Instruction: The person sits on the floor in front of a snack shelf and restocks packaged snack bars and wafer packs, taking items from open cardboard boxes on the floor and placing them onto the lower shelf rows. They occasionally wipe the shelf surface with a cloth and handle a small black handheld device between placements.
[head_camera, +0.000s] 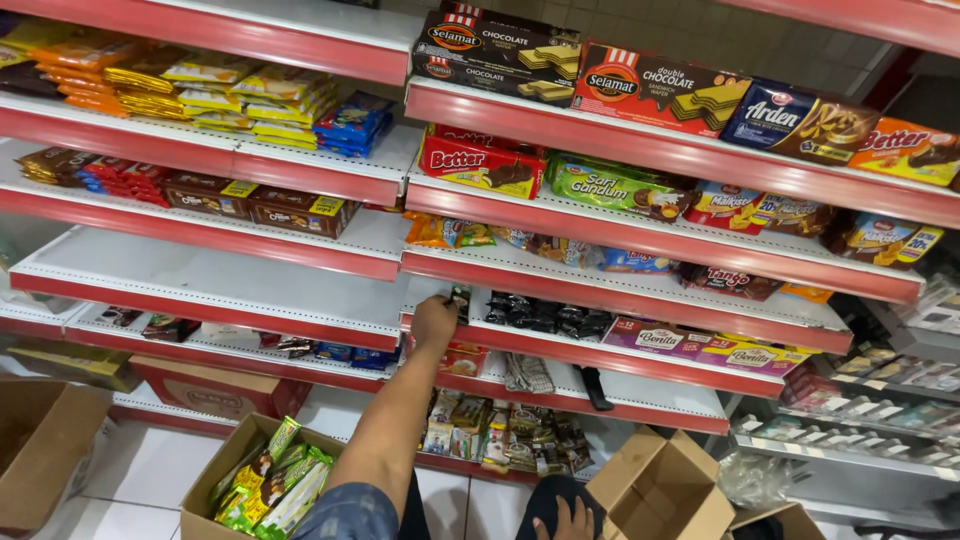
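Nearest the camera, at six o'clock, the right hand (572, 520) is resting low on a dark knee, its fingers lying loosely spread and holding nothing. Just to its right, at five o'clock, an open brown carton (658, 490) is standing with its flaps raised, and at seven o'clock a second cardboard box (232, 452) is sitting on the pale tiled floor (150, 465), filled with green and yellow snack packets (275, 485). A larger brown box (40, 445) is waiting at eight o'clock. From the bottom edge the left arm is stretching upward, and the left hand (434, 322) is closing its fingertips on a small dark packet (460, 300) at the front lip of a white shelf with a red edge (620, 300), near the centre of the view; the packet is standing upright, black with a little pale print, beside a row of similar glossy black packets (545, 315) running toward three o'clock. Below that, at five o'clock, mixed small sachets (490, 430) are crowding the lowest shelf. Farther up, at one o'clock, a green rectangular biscuit pack (610, 188) and a red pack (480, 165) are lying side by side, and at twelve o'clock long dark brown wafer boxes (500, 50) are occupying the top shelf. Yellow and orange flat packs (180, 85) are piling up at ten o'clock.
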